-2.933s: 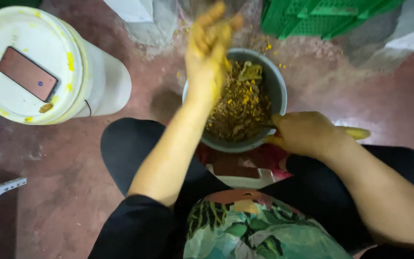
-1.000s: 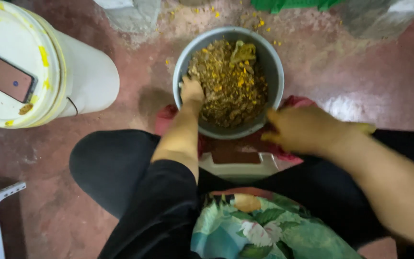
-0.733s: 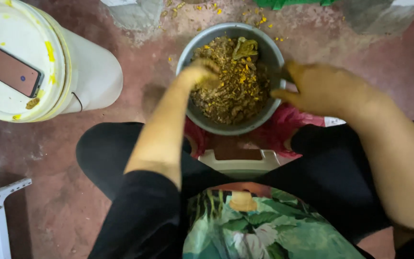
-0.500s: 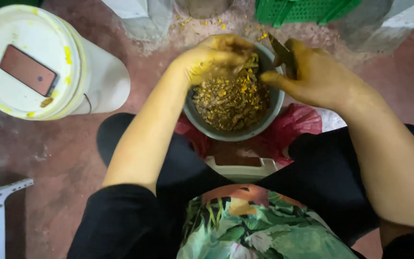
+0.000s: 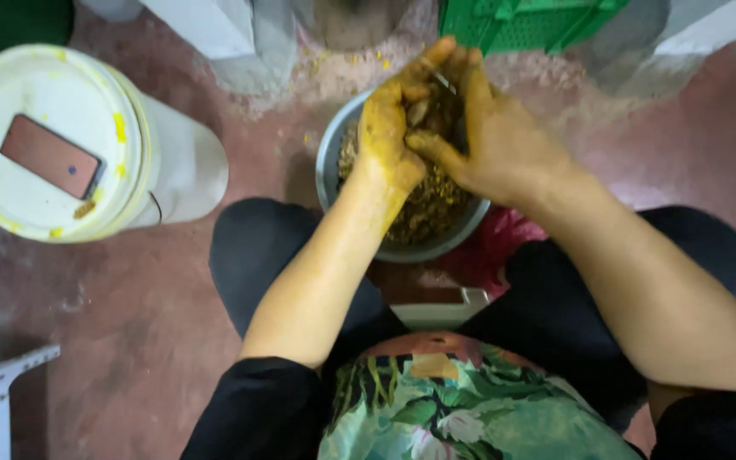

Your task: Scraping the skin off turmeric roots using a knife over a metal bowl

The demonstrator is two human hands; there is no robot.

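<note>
Both hands meet over the far rim of the bowl (image 5: 402, 243), and the fingers are busy with something small between them. The left hand (image 5: 389, 128) is coated in yellow paste up past the wrist; its fingers (image 5: 419, 72) are curled in and pressed together, closing against a dark little piece (image 5: 423, 109) held up between the two hands. The right hand (image 5: 496, 140) comes in from the right, its fingers bent round the same piece, the thumb (image 5: 432, 146) stretched left until it touches the left hand. A thin pale sliver (image 5: 443, 81) shows between the fingertips; I cannot tell what it is. The piece is too hidden to say which way its long axis runs.

The bowl is grey metal, round, sitting low between the person's knees on a red cloth (image 5: 496, 247), with a white stool edge (image 5: 436, 311) just nearer. It holds a yellow-brown chopped mix (image 5: 428, 209), heaped mostly on the near side under the hands.

To the left stands a white bucket (image 5: 172, 170) with a lid (image 5: 48, 140) smeared yellow, and a reddish-brown phone (image 5: 51, 156) lies flat on that lid. On the far side of the reddish floor (image 5: 112, 298) there is a green crate (image 5: 521, 21), with yellow crumbs scattered about the floor by it.
</note>
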